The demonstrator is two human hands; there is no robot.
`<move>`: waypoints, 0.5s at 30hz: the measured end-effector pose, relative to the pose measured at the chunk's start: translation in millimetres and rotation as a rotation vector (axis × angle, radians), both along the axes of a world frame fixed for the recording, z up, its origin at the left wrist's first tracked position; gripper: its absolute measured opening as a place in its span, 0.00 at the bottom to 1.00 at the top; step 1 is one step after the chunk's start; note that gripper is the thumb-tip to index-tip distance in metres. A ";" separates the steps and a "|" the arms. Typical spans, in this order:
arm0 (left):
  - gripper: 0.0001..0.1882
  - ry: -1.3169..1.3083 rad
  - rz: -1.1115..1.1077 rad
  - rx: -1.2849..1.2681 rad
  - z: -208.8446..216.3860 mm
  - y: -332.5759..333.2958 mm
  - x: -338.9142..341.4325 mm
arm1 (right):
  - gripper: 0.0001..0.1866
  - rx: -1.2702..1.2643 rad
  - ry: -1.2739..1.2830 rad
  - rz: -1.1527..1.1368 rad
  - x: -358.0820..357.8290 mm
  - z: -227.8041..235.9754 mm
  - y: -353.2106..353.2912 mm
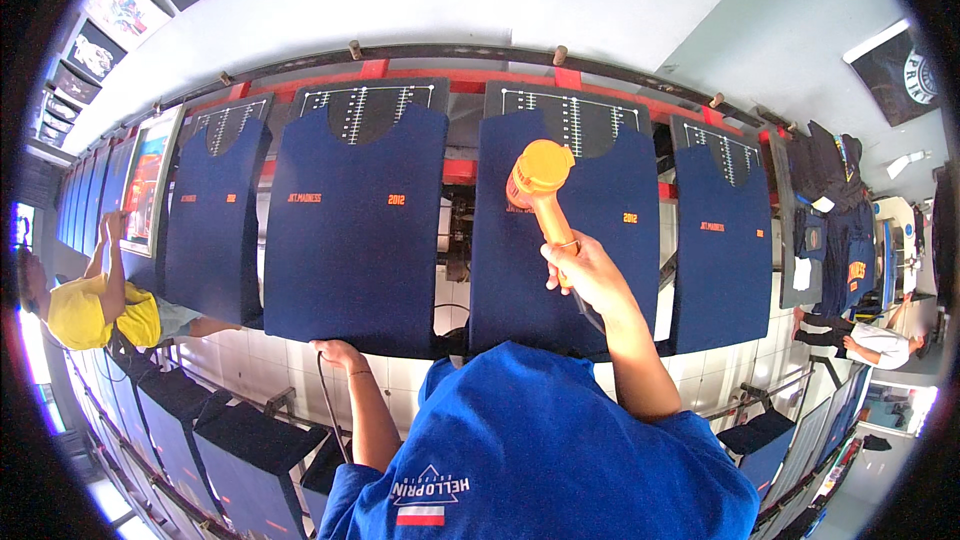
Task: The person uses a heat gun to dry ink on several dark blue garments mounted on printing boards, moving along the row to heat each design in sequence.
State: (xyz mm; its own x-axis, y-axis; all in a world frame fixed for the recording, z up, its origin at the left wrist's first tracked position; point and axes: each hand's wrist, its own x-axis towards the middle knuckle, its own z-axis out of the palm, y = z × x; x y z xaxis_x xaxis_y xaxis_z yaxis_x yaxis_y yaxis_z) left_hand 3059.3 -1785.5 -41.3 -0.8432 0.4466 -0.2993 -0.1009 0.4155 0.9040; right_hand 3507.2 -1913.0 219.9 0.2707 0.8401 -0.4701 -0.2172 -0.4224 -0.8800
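Note:
My right hand (592, 280) is closed round the handle of an orange hair dryer (545, 172). The dryer's round head is over the left chest print of a dark blue T-shirt (560, 290) stretched on a black board. My left hand (343, 356) is at the bottom edge of another dark blue T-shirt (350, 230), with a black cord (328, 405) in its fingers and hanging down from them. Both shirts carry small orange prints across the chest; the dryer partly covers one of them.
More shirt-covered boards (722, 240) line a red rail (480, 78). At far left a person in yellow (85, 312) handles a framed screen (153, 190). Another person in white (880, 345) stands far right, near hanging dark garments (835, 200). Further shirt-covered boards (245, 440) flank me below.

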 end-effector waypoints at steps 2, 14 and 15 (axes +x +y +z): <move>0.34 0.012 -0.023 -0.008 -0.1 -1.1 -4.2 | 0.13 -0.055 0.031 -0.014 6.1 7.2 -0.3; 0.39 0.076 -0.027 -0.138 20.6 -2.5 9.3 | 0.12 -0.079 0.005 -0.027 10.8 9.9 -4.2; 0.40 0.080 -0.019 -0.145 19.9 -2.5 7.9 | 0.13 -0.099 0.021 -0.030 12.9 12.2 -4.4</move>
State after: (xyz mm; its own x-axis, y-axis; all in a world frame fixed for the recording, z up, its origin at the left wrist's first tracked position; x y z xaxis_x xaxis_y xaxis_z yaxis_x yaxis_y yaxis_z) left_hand 3067.2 -1788.0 -21.4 -0.8587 0.4199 -0.2936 -0.0213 0.5432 0.8393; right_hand 3520.1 -1917.4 232.1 0.2844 0.7806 -0.5566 -0.2496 -0.5002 -0.8291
